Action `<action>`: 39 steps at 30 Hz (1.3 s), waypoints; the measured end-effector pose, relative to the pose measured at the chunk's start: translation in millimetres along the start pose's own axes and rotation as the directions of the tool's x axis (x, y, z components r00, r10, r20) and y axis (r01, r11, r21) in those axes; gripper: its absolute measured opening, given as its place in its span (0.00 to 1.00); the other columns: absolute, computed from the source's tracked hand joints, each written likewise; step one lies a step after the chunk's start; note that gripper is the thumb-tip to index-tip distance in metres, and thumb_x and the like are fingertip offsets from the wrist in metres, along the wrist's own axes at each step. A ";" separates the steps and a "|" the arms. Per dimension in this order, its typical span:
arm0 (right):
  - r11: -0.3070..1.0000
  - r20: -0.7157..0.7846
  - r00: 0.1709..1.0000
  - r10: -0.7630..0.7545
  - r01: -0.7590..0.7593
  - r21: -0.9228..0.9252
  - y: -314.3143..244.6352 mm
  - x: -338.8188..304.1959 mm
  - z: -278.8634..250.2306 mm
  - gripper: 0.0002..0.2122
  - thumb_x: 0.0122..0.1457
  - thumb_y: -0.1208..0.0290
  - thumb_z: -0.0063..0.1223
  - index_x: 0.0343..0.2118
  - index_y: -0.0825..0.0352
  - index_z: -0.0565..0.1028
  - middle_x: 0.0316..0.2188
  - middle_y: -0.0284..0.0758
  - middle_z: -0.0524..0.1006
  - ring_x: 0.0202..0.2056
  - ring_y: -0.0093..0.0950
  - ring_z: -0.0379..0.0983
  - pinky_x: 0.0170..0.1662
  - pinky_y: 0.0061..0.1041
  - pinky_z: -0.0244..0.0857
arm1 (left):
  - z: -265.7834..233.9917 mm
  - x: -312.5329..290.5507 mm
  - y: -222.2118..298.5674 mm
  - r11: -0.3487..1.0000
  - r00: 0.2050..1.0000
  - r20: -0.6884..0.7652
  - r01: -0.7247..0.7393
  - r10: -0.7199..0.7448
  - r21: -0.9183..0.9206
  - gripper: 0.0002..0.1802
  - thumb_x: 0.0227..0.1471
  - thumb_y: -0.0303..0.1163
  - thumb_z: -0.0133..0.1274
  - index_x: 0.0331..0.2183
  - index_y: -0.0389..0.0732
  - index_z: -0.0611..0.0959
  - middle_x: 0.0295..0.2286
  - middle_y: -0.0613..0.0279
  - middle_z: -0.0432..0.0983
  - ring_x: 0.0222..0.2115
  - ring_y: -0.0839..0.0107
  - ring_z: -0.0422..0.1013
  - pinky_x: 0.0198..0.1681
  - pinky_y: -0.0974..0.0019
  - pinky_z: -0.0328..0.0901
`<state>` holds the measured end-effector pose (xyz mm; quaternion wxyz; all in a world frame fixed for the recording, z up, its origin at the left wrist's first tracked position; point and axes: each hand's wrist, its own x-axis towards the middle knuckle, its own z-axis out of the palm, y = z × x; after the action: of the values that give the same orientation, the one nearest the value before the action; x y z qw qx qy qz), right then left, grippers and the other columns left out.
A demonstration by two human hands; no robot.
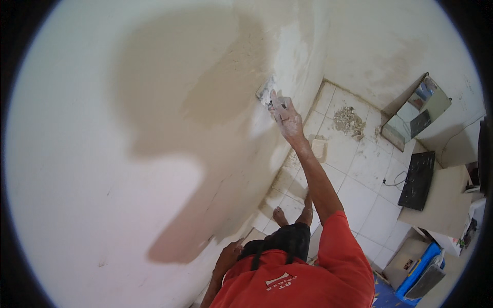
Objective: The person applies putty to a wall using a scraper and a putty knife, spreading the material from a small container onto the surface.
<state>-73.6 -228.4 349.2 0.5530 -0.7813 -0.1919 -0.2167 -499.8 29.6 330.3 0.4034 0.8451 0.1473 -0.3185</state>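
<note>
My right hand (288, 119), dusted with pale powder, reaches out along the wall with its fingers closed round a putty knife (265, 91). The knife's wide flat blade, smeared with whitish material, lies against the wall (169, 66). A darker, damp-looking patch (221, 92) spreads over the wall left of the blade, partly under a large shadow. Low down beside my black shorts (285, 244) is my left hand (228, 255), close to the wall. Its fingers are partly hidden, so I cannot tell whether it holds anything.
Crumbled debris (349, 122) lies on the white tiled floor (359, 200). A mirror (416, 110) leans against the far wall. At the right, a black flat screen (417, 180) with a cable stands by a light cabinet (441, 200); a blue object (418, 274) sits below.
</note>
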 end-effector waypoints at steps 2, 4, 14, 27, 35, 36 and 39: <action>0.999 0.006 0.999 0.046 -0.046 0.002 12.1 -9.2 4.5 0.28 0.60 0.82 0.48 0.64 0.55 0.63 0.39 0.36 0.71 0.37 0.28 0.74 0.43 0.27 0.69 | -0.5 2.7 -0.7 0.999 1.000 -0.015 0.011 -0.011 -0.035 0.24 0.60 0.31 0.40 0.57 0.41 0.72 0.36 0.51 0.78 0.35 0.60 0.75 0.42 0.61 0.68; 0.975 0.075 0.993 0.095 -0.078 -0.209 21.2 -22.8 1.3 0.28 0.60 0.79 0.49 0.64 0.55 0.63 0.37 0.35 0.72 0.36 0.30 0.75 0.40 0.27 0.69 | 0.2 9.0 -1.0 1.000 1.000 -0.002 -0.006 0.006 -0.026 0.24 0.60 0.31 0.40 0.57 0.42 0.72 0.36 0.51 0.78 0.35 0.60 0.75 0.42 0.61 0.68; 0.781 0.159 0.859 0.487 -0.509 0.362 -42.1 17.2 -43.3 0.27 0.65 0.62 0.51 0.64 0.67 0.62 0.32 0.28 0.70 0.33 0.19 0.65 0.42 0.22 0.65 | -9.9 25.4 21.4 0.999 0.999 0.041 -0.026 0.024 0.047 0.24 0.60 0.31 0.39 0.58 0.42 0.72 0.35 0.53 0.78 0.34 0.63 0.75 0.42 0.62 0.69; 0.928 0.181 0.948 0.263 -0.300 0.221 -107.8 -21.8 -11.6 0.27 0.64 0.63 0.52 0.62 0.70 0.63 0.34 0.34 0.69 0.38 0.24 0.65 0.44 0.23 0.62 | -3.6 4.3 5.8 1.000 0.999 0.036 0.010 -0.010 -0.007 0.24 0.61 0.32 0.41 0.59 0.44 0.72 0.36 0.54 0.78 0.33 0.63 0.75 0.42 0.64 0.69; 0.922 0.195 0.959 0.207 -0.258 0.287 -156.3 -81.0 27.6 0.26 0.61 0.69 0.54 0.62 0.68 0.63 0.36 0.40 0.72 0.39 0.30 0.69 0.47 0.26 0.64 | -7.3 2.7 14.4 1.000 0.998 0.052 0.029 -0.029 0.012 0.25 0.61 0.34 0.41 0.60 0.46 0.71 0.37 0.53 0.78 0.34 0.65 0.75 0.42 0.64 0.69; 0.904 0.262 0.933 0.245 -0.318 0.287 -163.9 -89.9 18.9 0.26 0.61 0.70 0.54 0.62 0.67 0.64 0.36 0.40 0.72 0.39 0.30 0.69 0.47 0.26 0.64 | -2.1 4.1 2.0 0.999 0.999 0.044 0.000 0.002 -0.036 0.25 0.61 0.34 0.41 0.59 0.45 0.71 0.37 0.53 0.78 0.34 0.65 0.75 0.42 0.64 0.69; 0.989 0.099 0.992 0.076 -0.088 0.117 -118.3 -101.9 2.2 0.25 0.60 0.73 0.53 0.62 0.65 0.65 0.36 0.39 0.73 0.38 0.33 0.70 0.45 0.28 0.66 | -1.6 14.3 -4.6 0.998 0.999 0.036 -0.030 0.033 -0.058 0.25 0.61 0.34 0.41 0.59 0.45 0.71 0.37 0.53 0.78 0.34 0.65 0.75 0.42 0.64 0.69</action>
<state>-222.0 -195.2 384.8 0.5983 -0.7628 -0.1981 -0.1447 -490.7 33.7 319.0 0.4349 0.8295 0.1356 -0.3232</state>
